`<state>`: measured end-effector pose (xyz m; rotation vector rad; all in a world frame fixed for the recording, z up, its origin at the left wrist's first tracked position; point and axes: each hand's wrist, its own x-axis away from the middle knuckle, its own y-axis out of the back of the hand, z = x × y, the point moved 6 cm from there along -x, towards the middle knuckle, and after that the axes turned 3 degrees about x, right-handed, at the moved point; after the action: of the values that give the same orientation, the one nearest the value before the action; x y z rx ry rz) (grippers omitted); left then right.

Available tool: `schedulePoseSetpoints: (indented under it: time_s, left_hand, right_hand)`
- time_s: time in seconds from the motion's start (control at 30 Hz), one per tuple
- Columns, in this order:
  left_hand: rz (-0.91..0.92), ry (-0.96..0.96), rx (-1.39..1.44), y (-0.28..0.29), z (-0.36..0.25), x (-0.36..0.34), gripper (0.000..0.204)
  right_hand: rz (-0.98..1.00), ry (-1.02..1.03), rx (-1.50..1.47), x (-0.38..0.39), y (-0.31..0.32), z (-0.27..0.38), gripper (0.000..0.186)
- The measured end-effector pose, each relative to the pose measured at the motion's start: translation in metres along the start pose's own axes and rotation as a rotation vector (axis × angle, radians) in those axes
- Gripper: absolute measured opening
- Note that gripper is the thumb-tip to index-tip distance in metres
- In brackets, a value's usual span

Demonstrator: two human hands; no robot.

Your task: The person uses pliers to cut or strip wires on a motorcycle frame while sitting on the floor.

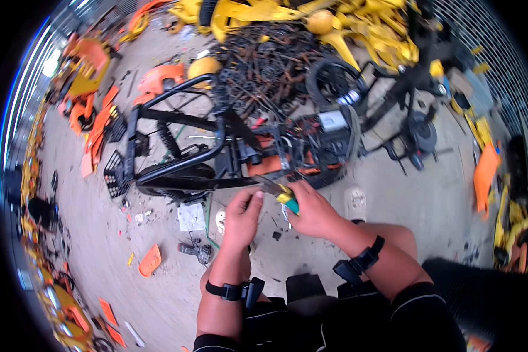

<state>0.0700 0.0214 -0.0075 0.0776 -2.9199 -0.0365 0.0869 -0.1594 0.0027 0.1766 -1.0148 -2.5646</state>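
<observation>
Largest in our view, between twelve and one o'clock, is a heap of yellow body panels (pixel 375 29). Nearer, from ten to one o'clock of our hands, lies the black tubular vehicle chassis (pixel 222 126), its near edge just ahead of our fingers. Beyond it at twelve is a tangled pile of dark metal parts (pixel 258 70); at two, a black fork assembly with a wheel (pixel 421 132). An orange panel (pixel 149 261) lies apart at eight.

Our right hand (pixel 314 212) is clenched around yellow-and-green pliers (pixel 286 198), their nose toward eleven o'clock. Our left hand (pixel 242 216) has its fingers curled beside that nose; we cannot tell whether they pinch anything.

We judge the work partway along: the chassis looks bare of most outer covers, while orange pieces, wiring and, at one o'clock, a small silver box (pixel 333 120) remain on it.
</observation>
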Motion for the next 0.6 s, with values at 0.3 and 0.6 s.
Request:
schedulePoseSetpoints:
  time_s: [0.3,0.6]
  left_hand:
    - [-0.073,-0.019,-0.572,0.030,-0.004,-0.024,0.023]
    - [0.003,0.048,-0.711,0.030,0.013,-0.042,0.020]
  right_hand:
    - [0.214,-0.259,0.033,-0.024,-0.046,-0.011,0.050]
    - [0.337,-0.270,0.024,-0.029,-0.046,-0.016,0.039]
